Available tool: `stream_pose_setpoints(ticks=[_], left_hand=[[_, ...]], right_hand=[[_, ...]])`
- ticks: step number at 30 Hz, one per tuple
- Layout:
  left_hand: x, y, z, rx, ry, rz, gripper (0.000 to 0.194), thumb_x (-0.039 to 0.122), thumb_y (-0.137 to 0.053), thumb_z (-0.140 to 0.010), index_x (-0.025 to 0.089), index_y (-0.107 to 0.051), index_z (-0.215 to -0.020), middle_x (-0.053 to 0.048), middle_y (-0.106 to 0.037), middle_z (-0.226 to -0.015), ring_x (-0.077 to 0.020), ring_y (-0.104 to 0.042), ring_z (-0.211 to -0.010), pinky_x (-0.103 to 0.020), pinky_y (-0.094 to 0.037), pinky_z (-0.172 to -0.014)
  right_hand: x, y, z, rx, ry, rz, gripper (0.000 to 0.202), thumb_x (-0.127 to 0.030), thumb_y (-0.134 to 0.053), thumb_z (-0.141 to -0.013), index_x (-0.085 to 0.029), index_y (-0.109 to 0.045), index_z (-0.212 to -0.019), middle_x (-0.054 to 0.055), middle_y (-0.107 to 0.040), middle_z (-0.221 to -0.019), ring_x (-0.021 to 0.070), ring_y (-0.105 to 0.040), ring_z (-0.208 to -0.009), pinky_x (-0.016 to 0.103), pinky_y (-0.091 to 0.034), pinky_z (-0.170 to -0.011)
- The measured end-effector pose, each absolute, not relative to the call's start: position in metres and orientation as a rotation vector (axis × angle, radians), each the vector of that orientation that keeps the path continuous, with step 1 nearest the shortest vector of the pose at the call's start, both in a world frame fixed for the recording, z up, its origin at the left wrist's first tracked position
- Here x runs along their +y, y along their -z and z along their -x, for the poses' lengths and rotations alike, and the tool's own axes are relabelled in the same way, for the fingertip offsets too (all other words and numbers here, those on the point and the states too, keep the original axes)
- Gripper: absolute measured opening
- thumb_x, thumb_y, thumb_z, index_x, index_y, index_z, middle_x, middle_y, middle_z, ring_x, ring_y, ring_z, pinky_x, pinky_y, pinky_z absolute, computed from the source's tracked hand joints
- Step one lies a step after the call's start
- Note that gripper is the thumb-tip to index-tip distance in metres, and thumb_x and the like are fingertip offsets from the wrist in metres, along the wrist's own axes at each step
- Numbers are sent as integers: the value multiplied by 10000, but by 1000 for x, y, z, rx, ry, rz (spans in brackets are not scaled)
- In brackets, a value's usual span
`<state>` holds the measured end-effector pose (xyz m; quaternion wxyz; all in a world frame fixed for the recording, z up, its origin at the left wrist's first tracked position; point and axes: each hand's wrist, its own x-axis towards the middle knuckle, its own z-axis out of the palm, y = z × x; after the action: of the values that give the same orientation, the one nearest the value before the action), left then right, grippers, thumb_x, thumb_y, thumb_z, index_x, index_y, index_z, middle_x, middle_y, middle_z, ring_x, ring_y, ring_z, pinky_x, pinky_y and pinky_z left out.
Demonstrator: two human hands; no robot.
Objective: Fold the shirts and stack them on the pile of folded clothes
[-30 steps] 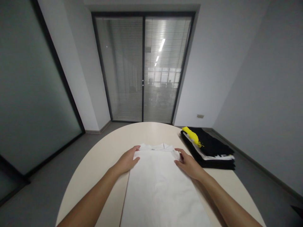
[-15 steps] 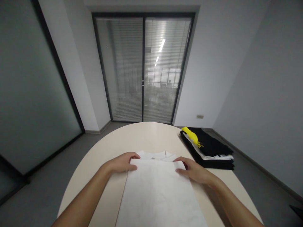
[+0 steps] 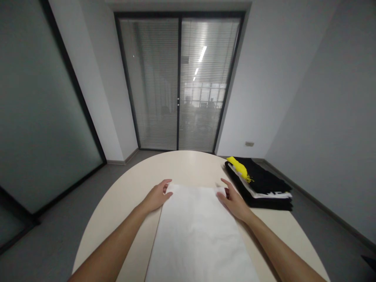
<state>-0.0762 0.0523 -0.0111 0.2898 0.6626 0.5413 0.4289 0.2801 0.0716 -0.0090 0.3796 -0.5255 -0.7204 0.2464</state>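
Observation:
A white T-shirt [image 3: 196, 231], folded into a long panel, lies on the table in front of me and runs out of view at the bottom. Its far edge is straight, and no collar shows there. My left hand [image 3: 157, 196] is at the far left corner, thumb on the edge and fingers curled around it. At the far right corner, my right hand [image 3: 235, 199] has its thumb on the cloth and its other fingers bent beneath, while the index finger sticks out past the edge. The fingertips under the cloth are partly hidden.
To the right on the round cream table [image 3: 132, 176] sits a stack of folded dark clothes [image 3: 261, 180], with a white layer and a yellow piece [image 3: 239, 168] on its left side. Beyond the table are a glass door with blinds [image 3: 179, 82] and pale walls.
Both hands have moved away from me, carrying the shirt's edge forward. The collar that showed beyond that edge is now covered. The right index finger has straightened out.

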Motion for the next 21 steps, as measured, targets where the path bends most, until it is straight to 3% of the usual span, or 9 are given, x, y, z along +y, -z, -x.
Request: stream_pose_setpoints(ticks=[3,7,12,16,18,21], left_hand=[[54,17,76,1464,-1136,-1810,458,259,-601,-812,176,-574,-1261,14,-580,-845,-120,-551,-673,-236,-444,-680],[53,14,76,1635,-1127,-1840,440,222,-536,-869,202,-523,-1309,-8,-615,-924,-112,-563,-637,-221,-438,-616],[50,15,77,1852,-979,-1923,466,144,-575,-837,213,-550,-1296,-35,-659,-948,-167,-628,-767,-287,-489,-763],[40,3,68,1880,-1128,-2163,471,176,-531,-888,195,-520,-1358,-120,-568,-1330,-243,-572,-1181,-406,-438,-1043],[30,-6,56,1762,-1128,-2348,462,260,-506,-943,212,-501,-1402,-117,-497,-1452,-257,-462,-1342,-442,-365,-1135],[14,-9,35,1501,-799,-2506,537,417,-463,-995,287,-392,-1510,-80,-350,-1599,-264,-332,-1461,-479,-289,-1188]], right_hand=[[77,15,-281,-1889,-576,1333,604,-493,-508,-918,-193,-446,-1439,-35,-458,-720,150,-464,-625,285,-436,-633],[85,19,-280,-1825,-520,1293,545,-460,-509,-923,-208,-478,-1405,-9,-517,-775,148,-495,-636,278,-449,-626],[92,25,-277,-1828,-576,1266,576,-420,-521,-920,-224,-390,-1445,101,-645,-1155,155,-585,-696,335,-532,-722],[80,14,-273,-1943,-324,1219,527,-428,-539,-923,-233,-473,-1408,140,-541,-1410,252,-615,-1101,451,-485,-999],[66,4,-267,-2109,-240,1179,506,-451,-554,-926,-242,-530,-1386,131,-502,-1473,291,-488,-1324,494,-367,-1130],[42,-9,-253,-2402,-353,1118,547,-512,-519,-953,-307,-491,-1459,78,-406,-1571,302,-322,-1464,540,-219,-1205]])
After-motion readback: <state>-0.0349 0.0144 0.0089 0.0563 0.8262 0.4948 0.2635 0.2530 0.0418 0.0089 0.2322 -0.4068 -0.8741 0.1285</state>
